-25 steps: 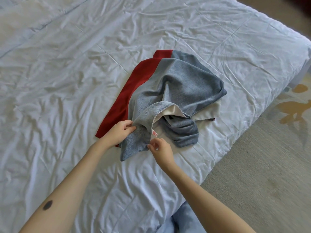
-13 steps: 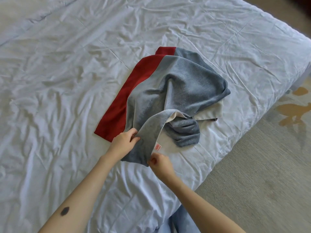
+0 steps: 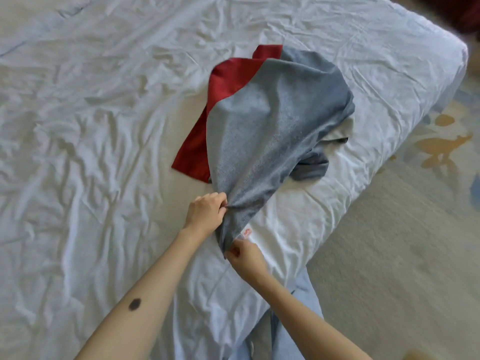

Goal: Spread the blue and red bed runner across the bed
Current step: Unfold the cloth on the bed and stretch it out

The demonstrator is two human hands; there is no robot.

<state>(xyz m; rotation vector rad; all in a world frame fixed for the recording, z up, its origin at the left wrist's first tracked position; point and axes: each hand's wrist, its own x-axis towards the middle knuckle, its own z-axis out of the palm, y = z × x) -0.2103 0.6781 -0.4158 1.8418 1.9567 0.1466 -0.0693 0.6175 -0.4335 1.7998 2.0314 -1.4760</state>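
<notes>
The blue and red bed runner (image 3: 272,120) lies bunched near the right side of the bed (image 3: 91,126), with its red band on the left and a pale lining showing at the right. One blue end is drawn toward me, lifted and stretched taut. My left hand (image 3: 205,213) grips that end along its left edge. My right hand (image 3: 244,255) pinches the end's corner lower down, beside a small pink label.
The white sheet is heavily wrinkled all over. The bed's right edge (image 3: 389,157) runs diagonally, and beyond it lies beige carpet (image 3: 402,255) with an orange and blue pattern. My light blue trouser legs (image 3: 291,333) stand against the near edge.
Both hands have pulled the runner's blue end toward me, drawing the fold out flat and taut over the heap. The white underside that showed near my hands is now covered.
</notes>
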